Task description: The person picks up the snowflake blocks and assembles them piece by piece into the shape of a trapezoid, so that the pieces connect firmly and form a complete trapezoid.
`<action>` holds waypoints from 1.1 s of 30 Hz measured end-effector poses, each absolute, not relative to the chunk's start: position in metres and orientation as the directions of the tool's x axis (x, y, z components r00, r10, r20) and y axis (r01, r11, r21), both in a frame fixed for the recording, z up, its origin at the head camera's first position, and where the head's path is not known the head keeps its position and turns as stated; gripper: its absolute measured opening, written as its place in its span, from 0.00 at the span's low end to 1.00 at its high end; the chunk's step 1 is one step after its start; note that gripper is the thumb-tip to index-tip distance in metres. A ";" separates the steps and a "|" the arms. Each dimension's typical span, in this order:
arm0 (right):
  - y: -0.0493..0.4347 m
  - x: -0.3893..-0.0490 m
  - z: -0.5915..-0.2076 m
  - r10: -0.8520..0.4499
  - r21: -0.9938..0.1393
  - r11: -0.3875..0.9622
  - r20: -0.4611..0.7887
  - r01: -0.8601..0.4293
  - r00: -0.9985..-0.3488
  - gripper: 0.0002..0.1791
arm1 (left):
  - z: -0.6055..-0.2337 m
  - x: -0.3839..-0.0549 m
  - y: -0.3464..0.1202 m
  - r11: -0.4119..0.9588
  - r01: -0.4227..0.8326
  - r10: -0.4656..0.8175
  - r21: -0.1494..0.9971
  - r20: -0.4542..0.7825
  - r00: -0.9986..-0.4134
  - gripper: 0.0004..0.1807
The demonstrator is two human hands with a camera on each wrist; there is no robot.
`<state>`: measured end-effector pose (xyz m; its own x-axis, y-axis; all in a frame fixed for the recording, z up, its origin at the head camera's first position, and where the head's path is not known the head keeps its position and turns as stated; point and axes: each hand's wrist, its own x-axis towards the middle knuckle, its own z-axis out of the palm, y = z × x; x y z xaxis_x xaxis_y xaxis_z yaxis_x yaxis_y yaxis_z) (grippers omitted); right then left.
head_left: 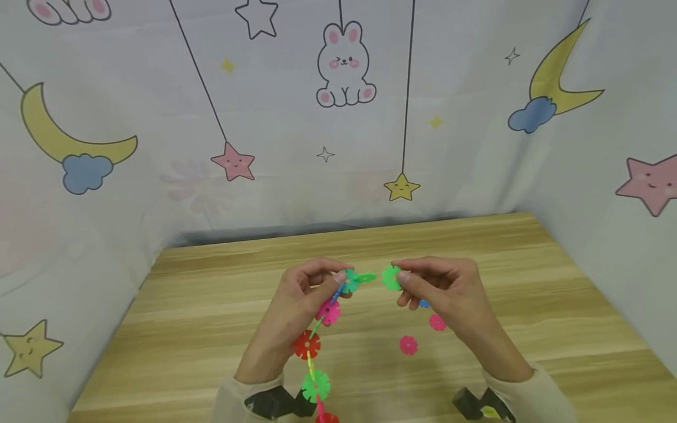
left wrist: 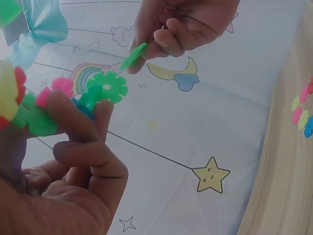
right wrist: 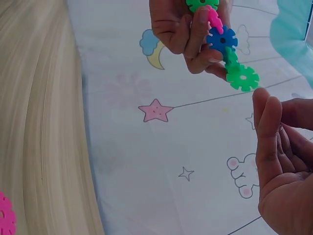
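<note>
My left hand (head_left: 296, 305) pinches the upper end of a chain of slotted, flower-shaped plastic discs (head_left: 315, 386). Pink, red, yellow, blue and green discs hang from it toward the table's near edge. Past the fingertips, a teal disc (head_left: 349, 282) joins a bright green end disc (head_left: 365, 278), seen edge-on from the head and nearly face-on in the left wrist view. Between thumb and fingers, my right hand (head_left: 449, 288) pinches a single green disc (head_left: 390, 278). A small gap separates it from the chain's end. In the right wrist view the fingers hide that single disc.
Two loose pink discs (head_left: 408, 345) lie on the wooden table (head_left: 211, 305), with a blue disc (head_left: 424, 304) partly behind the right hand. More loose discs (left wrist: 303, 117) show at the left wrist view's right edge. A cartoon-printed curtain (head_left: 285, 117) encloses the table's back and sides.
</note>
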<state>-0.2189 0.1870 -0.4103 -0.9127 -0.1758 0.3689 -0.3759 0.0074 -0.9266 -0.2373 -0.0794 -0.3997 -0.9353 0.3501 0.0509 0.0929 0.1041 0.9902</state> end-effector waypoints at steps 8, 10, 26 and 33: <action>0.183 -0.218 -0.411 -0.173 -0.901 -0.037 0.432 -0.432 -0.885 0.09 | -0.399 -0.236 -0.077 0.101 0.096 0.358 0.990 0.054 -0.932 0.14; 0.183 -0.218 -0.412 -0.170 -0.900 -0.031 0.433 -0.434 -0.885 0.09 | -0.399 -0.235 -0.076 0.098 0.097 0.361 0.991 0.055 -0.931 0.14; 0.180 -0.217 -0.414 -0.167 -0.906 -0.030 0.420 -0.422 -0.892 0.07 | -0.399 -0.234 -0.073 0.108 0.093 0.375 0.990 0.046 -0.926 0.15; 0.179 -0.216 -0.413 -0.164 -0.909 -0.027 0.415 -0.417 -0.895 0.07 | -0.400 -0.234 -0.073 0.110 0.095 0.376 0.989 0.047 -0.925 0.15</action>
